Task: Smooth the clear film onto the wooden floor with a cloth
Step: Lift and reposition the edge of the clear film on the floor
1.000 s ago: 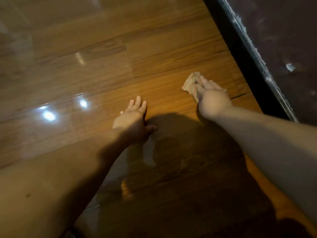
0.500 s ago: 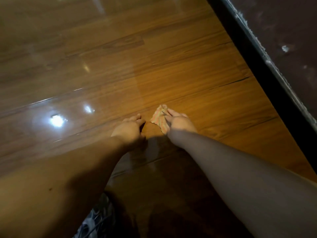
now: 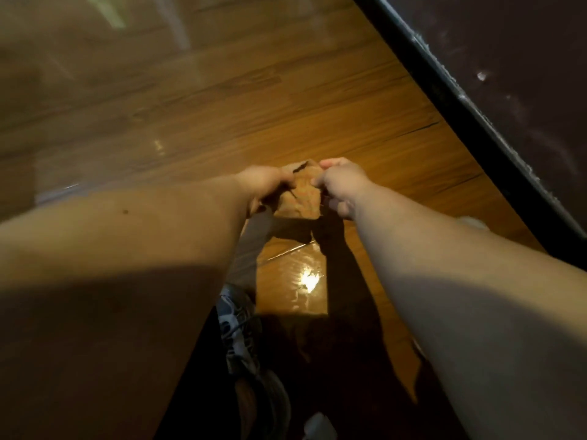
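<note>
Two hands hold the cloth [image 3: 301, 198] over the wooden floor [image 3: 317, 100].
The left hand [image 3: 266, 185] and right hand [image 3: 341, 185] pinch its edges; it seems soft and light, best bunched in one palm. The clear film [image 3: 295, 274], at 6 o'clock, looks thin and slippery.

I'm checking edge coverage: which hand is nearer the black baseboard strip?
Right. The right hand grips the cloth on the side toward the black baseboard strip; the left hand grips the cloth's opposite side, farther from it.
</note>
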